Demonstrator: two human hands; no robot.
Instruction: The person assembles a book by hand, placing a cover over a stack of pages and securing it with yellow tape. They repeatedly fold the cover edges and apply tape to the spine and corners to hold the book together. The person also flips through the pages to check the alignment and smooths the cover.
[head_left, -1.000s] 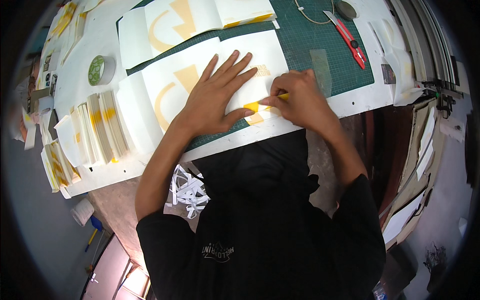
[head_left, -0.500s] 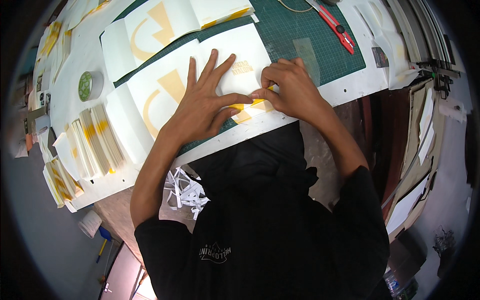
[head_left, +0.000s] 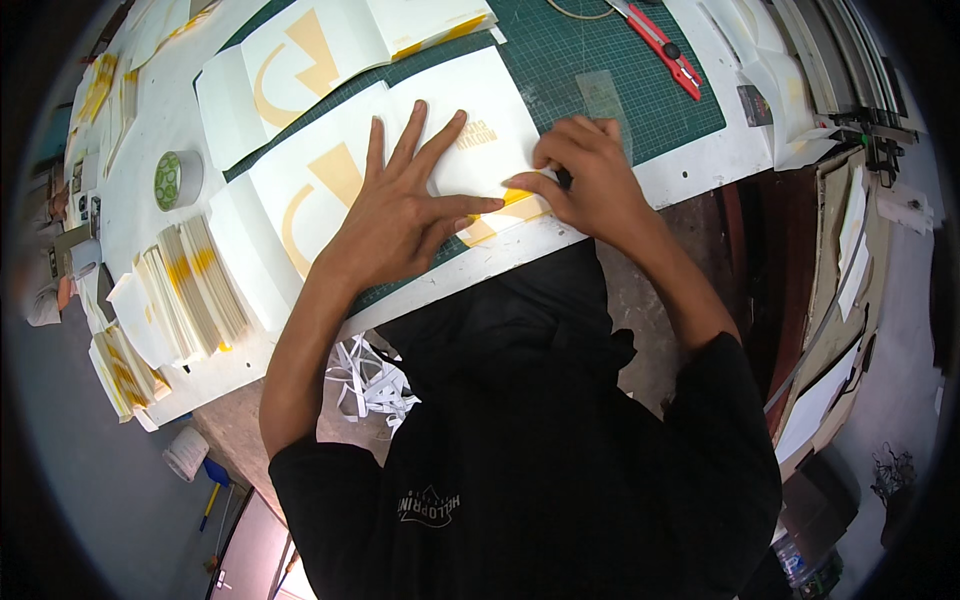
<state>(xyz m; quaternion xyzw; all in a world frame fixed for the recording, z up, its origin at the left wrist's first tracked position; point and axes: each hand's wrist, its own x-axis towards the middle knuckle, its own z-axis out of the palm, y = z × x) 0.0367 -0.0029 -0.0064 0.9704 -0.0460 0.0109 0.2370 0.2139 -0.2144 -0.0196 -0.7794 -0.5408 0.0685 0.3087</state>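
Observation:
A white printed paper cover (head_left: pixel 490 85) with pale orange shapes lies unfolded on the green cutting mat (head_left: pixel 680 130), near the table's front edge. My left hand (head_left: pixel 400 215) rests flat on it, fingers spread, index fingertip beside a yellow strip (head_left: pixel 517 197) along the near edge. My right hand (head_left: pixel 595 175) is curled over the cover's right near corner, thumb extended toward that strip. Something small and dark shows beneath its bent fingers, too hidden to name. Behind lies a second similar cover (head_left: pixel 350 30), also spread out, its yellow edge showing.
A red cutter (head_left: pixel 665 50) lies at the mat's far right, near a clear rectangular strip (head_left: pixel 598 95). On the left are a tape roll (head_left: pixel 190 180) and stacked booklets (head_left: pixel 180 290). Metal rails (head_left: pixel 830 60) line the right. Paper offcuts (head_left: pixel 372 385) lie below the table edge.
My right hand has lifted slightly off the yellow strip, its thumb and index finger parting from their pinch. The left hand stays spread on the cover. The view has shifted slightly.

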